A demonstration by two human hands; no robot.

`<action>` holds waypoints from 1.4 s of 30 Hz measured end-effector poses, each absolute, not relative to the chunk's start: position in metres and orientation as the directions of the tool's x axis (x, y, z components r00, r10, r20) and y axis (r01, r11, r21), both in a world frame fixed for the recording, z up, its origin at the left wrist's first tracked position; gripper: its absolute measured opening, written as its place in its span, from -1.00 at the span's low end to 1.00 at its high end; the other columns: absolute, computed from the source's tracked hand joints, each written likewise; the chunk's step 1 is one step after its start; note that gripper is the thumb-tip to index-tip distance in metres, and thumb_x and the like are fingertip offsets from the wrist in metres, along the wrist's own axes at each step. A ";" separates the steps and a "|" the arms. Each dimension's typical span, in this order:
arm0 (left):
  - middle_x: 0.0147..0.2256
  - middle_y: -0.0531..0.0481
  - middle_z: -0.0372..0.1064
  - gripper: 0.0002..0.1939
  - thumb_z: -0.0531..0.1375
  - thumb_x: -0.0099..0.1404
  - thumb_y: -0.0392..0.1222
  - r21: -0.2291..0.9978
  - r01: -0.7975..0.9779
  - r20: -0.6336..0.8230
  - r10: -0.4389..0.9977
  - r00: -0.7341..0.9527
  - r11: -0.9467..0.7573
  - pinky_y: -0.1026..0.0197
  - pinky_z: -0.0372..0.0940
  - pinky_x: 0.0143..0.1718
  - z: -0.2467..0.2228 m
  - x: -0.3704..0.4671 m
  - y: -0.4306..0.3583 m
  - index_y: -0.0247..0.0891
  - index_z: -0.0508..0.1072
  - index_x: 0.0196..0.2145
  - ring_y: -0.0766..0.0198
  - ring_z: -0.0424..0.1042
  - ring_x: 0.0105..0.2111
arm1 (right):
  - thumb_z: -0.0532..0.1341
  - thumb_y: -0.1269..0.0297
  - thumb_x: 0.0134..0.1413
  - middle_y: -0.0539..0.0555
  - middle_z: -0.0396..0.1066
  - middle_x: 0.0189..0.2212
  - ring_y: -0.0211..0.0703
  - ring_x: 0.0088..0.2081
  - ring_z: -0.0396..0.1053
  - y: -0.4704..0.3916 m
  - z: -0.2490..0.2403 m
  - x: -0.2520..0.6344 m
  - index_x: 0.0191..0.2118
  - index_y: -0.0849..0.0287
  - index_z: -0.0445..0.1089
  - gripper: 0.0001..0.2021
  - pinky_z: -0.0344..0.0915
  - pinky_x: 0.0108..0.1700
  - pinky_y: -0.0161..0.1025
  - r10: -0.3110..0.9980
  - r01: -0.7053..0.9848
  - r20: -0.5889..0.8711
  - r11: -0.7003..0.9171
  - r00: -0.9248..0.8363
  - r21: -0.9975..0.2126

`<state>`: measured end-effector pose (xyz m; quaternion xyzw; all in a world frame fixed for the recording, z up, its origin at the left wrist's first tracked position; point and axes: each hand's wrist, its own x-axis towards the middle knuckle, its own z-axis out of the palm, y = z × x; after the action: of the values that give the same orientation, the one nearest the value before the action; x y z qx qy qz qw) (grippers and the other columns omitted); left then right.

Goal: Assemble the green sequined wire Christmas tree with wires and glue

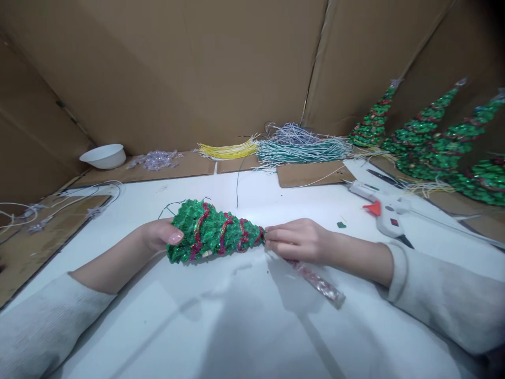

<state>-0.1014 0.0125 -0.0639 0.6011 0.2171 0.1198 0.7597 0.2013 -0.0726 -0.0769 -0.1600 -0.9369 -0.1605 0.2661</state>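
A small green glitter Christmas tree (221,232) with a red garland wound round it lies on its side, tip towards the right. My left hand (160,235) grips its wide base, the thumb on the near side and the other fingers hidden behind. At the tip, the fingers of my right hand (294,239) are pinched together; whether a small piece sits between them is hidden. From under my right hand a shiny, pinkish clear strip (317,281) slants out across the white table (177,326).
Right of my hands lies a white glue gun (389,218) with an orange trigger. Yellow wires (229,150), green-white wires (303,150), clear ornaments (155,160) and a white bowl (104,156) line the back. Finished-looking trees (426,126) stand right, by cardboard walls (177,68).
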 end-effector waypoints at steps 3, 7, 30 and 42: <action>-0.27 -0.07 0.54 -0.48 0.32 -0.11 -0.04 0.927 0.111 -0.229 0.308 0.923 0.357 0.13 0.41 -0.31 -0.064 -0.104 0.016 -0.27 0.51 -0.15 0.08 0.52 -0.33 | -0.01 0.49 0.20 0.05 0.44 -0.32 -0.36 -0.39 0.38 -0.073 -0.073 0.204 -0.31 0.20 0.32 -0.82 0.29 -0.39 -0.40 0.383 0.441 0.517 0.897 -0.765 -0.013; -0.20 -0.08 0.52 -0.49 0.32 -0.06 -0.05 0.920 0.119 -0.259 0.350 0.900 0.374 0.19 0.43 -0.43 -0.063 -0.111 0.021 -0.19 0.51 -0.10 0.03 0.52 -0.28 | 0.08 0.37 0.18 0.08 0.43 -0.32 -0.31 -0.31 0.39 -0.071 -0.070 0.206 -0.30 0.20 0.31 -0.91 0.32 -0.31 -0.37 0.541 0.366 0.480 0.834 -0.690 -0.414; -0.26 -0.07 0.51 -0.59 0.28 0.03 0.15 0.938 0.313 -0.223 0.949 0.223 0.147 0.22 0.34 -0.20 -0.023 -0.089 -0.024 -0.21 0.55 -0.28 0.15 0.46 -0.22 | 0.26 0.42 -0.12 -0.02 0.36 -0.61 -0.24 -0.56 0.36 -0.052 -0.022 0.231 -0.31 0.20 0.20 -0.77 0.29 -0.56 -0.33 0.907 0.603 -0.299 -0.065 -0.296 -0.795; -0.38 -0.05 0.50 -0.76 0.12 0.25 -0.13 0.943 -0.040 -0.331 0.943 0.025 0.331 0.26 0.33 -0.28 -0.023 -0.077 -0.029 -0.33 0.51 -0.30 0.26 0.44 -0.36 | 0.20 0.35 -0.08 -0.02 0.43 -0.55 -0.25 -0.55 0.34 -0.043 -0.034 0.239 -0.15 0.20 0.18 -0.69 0.16 -0.54 -0.35 0.876 0.866 -0.417 0.000 -0.241 -0.501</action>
<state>-0.0773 -0.0288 -0.0232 0.4024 0.5613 0.4152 0.5921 0.2389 -0.0430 -0.0342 -0.6161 -0.7070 0.3473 0.0078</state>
